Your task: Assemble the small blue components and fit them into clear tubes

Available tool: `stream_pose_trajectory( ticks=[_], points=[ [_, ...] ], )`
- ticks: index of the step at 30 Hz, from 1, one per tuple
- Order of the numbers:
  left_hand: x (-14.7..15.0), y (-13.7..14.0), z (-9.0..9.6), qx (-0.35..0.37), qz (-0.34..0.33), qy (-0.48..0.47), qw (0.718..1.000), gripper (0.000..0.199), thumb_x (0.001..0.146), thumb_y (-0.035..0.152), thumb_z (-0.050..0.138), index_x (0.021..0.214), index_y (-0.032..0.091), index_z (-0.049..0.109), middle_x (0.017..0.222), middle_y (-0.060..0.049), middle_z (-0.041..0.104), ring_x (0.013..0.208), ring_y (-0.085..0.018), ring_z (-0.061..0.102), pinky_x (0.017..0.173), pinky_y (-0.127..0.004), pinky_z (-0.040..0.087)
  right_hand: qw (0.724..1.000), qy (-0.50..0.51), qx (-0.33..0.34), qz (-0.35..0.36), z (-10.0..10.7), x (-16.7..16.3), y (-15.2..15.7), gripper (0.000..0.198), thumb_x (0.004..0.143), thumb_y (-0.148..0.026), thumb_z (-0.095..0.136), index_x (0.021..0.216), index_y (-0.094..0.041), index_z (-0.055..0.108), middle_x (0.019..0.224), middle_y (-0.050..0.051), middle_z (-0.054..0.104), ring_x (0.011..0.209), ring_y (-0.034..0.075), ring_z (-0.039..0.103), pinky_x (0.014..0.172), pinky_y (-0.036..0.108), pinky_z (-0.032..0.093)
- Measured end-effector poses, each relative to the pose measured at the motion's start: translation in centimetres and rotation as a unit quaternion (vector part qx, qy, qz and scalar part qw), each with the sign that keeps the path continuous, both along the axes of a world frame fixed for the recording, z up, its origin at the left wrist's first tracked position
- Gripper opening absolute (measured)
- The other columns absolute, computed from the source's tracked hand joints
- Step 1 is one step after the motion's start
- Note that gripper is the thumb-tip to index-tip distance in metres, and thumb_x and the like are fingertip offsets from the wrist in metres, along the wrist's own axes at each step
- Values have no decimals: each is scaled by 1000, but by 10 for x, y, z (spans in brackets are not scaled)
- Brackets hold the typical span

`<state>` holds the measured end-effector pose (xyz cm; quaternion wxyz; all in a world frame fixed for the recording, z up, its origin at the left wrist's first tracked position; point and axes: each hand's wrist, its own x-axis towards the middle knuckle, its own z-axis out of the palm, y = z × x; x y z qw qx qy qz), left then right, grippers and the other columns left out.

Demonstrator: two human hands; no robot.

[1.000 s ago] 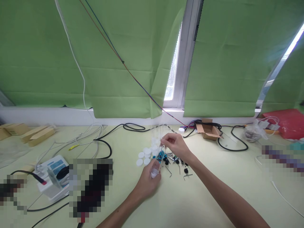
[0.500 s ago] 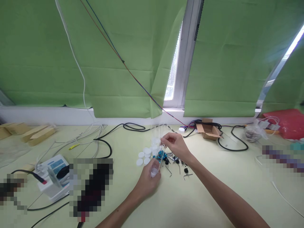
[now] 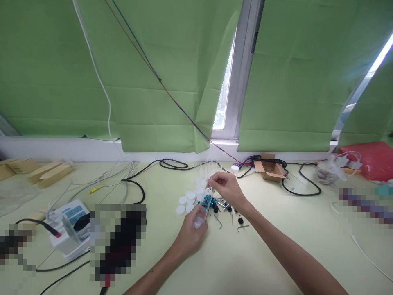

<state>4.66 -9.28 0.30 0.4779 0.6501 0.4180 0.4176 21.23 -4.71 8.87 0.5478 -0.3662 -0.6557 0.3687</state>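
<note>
My left hand (image 3: 192, 232) is wrapped round a clear plastic tube (image 3: 201, 213), which tilts up and away with its whitish round base towards me. At the tube's far end, the fingers of my right hand (image 3: 226, 186) are pinched together. Whatever they hold is too small to make out. Just beyond the tube lies a pile of small blue metal parts (image 3: 211, 200). Silvery pieces, black knobs (image 3: 240, 220) and L-shaped hex keys (image 3: 218, 221) are scattered right of it. Several white round caps (image 3: 183, 200) sit left of the tube.
Clear tubes stand behind the caps. A white-capped container (image 3: 234, 169) and an open cardboard box (image 3: 270, 169) are at the back right. A white power strip (image 3: 69, 231) and black cables (image 3: 139, 190) occupy the left. A red bag (image 3: 374, 159) lies far right.
Both hands stay almost in place, still at the tube. The view has shifted very slightly; nothing else has visibly moved.
</note>
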Motion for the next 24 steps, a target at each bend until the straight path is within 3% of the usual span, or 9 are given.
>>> stream_pose_trajectory(
  ticks=[9, 17, 24],
  points=[
    [1, -1, 3, 4, -2, -9, 1000, 8, 76, 17, 53, 83, 20, 50, 70, 4, 47, 55, -10, 39, 52, -22, 32, 998, 33, -48, -1, 7, 0, -3, 31, 71, -44, 74, 67, -18, 58, 64, 4, 67, 60, 17, 64, 55, 29, 52],
    [1, -1, 3, 19, 8, 6, 1000, 7, 75, 18, 53, 81, 20, 49, 70, 3, 47, 57, -11, 40, 51, -22, 32, 995, 71, -66, -3, 5, 0, -1, 41, 70, -42, 76, 91, -20, 48, 67, -1, 64, 64, 18, 66, 53, 27, 52],
    [1, 0, 2, 7, 6, 9, 1000, 8, 77, 20, 55, 84, 20, 51, 71, 3, 48, 57, -11, 41, 51, -22, 34, 998, 40, -53, -3, 7, 1, -1, 33, 73, -41, 72, 89, -19, 54, 67, 0, 65, 63, 18, 67, 52, 27, 52]
  ],
)
